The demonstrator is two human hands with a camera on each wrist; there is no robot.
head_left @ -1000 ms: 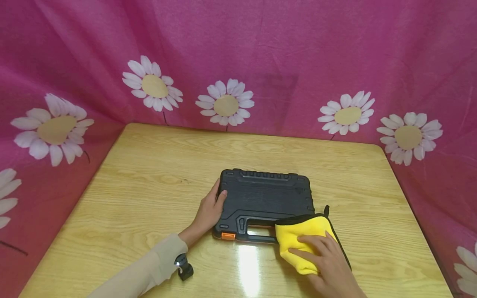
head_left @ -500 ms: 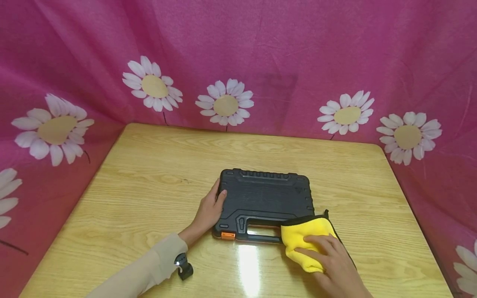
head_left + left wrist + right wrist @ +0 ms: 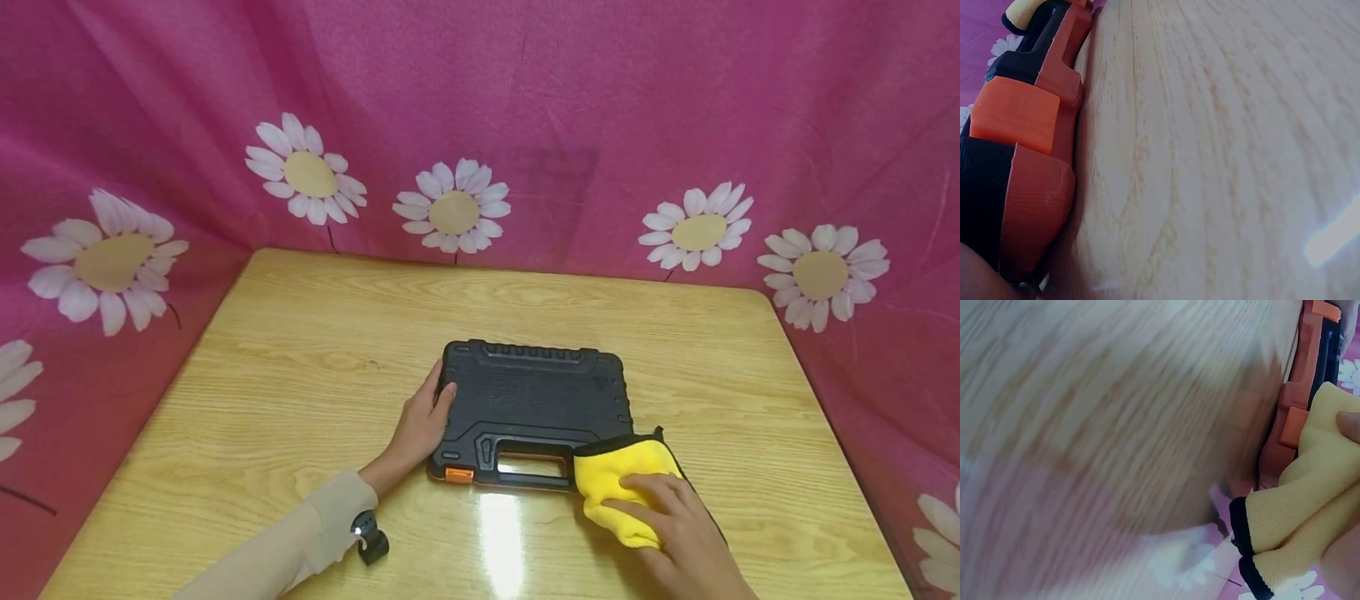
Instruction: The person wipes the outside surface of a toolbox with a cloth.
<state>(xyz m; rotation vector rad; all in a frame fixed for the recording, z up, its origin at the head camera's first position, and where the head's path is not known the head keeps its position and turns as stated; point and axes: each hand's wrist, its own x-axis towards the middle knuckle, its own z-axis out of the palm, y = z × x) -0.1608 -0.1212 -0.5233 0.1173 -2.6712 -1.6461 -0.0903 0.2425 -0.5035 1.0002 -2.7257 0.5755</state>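
Observation:
A black plastic tool case (image 3: 536, 396) lies flat on the wooden table with its handle towards me. Its lower shell (image 3: 1038, 212) looks orange-red in the left wrist view, beside an orange latch (image 3: 1016, 112). My left hand (image 3: 420, 425) grips the case's left side, thumb on the top edge. At the front right corner, my right hand (image 3: 686, 525) holds a folded yellow microfibre cloth (image 3: 622, 483) with black edging, which covers that corner in the head view. Close by the cloth in the right wrist view, a second orange latch (image 3: 1294, 428) shows.
The wooden table (image 3: 300, 333) extends around the case, with a bright light reflection in front of the handle. A pink curtain (image 3: 570, 100) with white daisies surrounds the back and sides. A black wrist device (image 3: 370, 537) sits at my left cuff.
My right hand has slid the cloth to the right along the front of the case, uncovering more of the handle. The left hand and the case have stayed put.

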